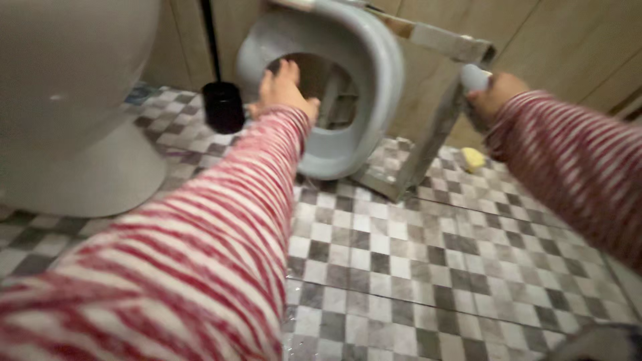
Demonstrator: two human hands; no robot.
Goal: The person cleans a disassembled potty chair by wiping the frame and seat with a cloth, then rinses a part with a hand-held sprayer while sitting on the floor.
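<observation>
Between the hands, grey toilet seat (pixel 348 87) — left hand (pixel 284 90) spread on it, right hand (pixel 495 93) gripping white handle (pixel 473 77).

Bathroom floor (pixel 414 267) of small grey-and-white checkered tiles, wet and glossy toward lower centre. Beige panelled wall (pixel 555 47) across the top of the frame. White toilet base (pixel 73 134) at upper left; black round holder (pixel 223 107) just beside it, against the wall. Dim, warm light.
</observation>
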